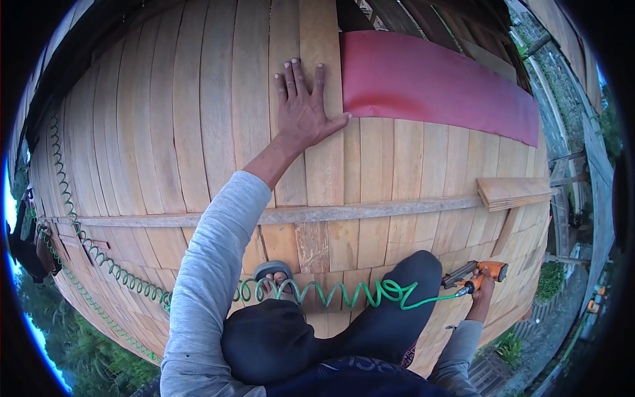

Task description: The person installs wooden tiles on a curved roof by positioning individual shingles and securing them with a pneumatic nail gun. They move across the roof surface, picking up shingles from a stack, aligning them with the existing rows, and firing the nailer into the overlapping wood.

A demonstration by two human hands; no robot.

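My left hand point(303, 109) lies flat with fingers spread on a wooden shingle board point(324, 155), its thumb near the lower left corner of a red sheet point(436, 83). That sheet lies over the upper ends of the boards to the right. Off to the lower right, my right hand point(485, 290) is wrapped round the handle of an orange pneumatic nail gun point(486, 270). The gun is held away from the board under my left hand. From it a green coiled air hose point(344, 294) runs left across my legs.
A long wooden batten point(370, 210) crosses the sloping boards. Several loose boards point(512, 192) are stacked at its right end. My sandalled foot point(274, 274) stands below the batten. The boarded surface ends at the right, with ground far below. A dark gap point(410, 16) opens beyond the red sheet.
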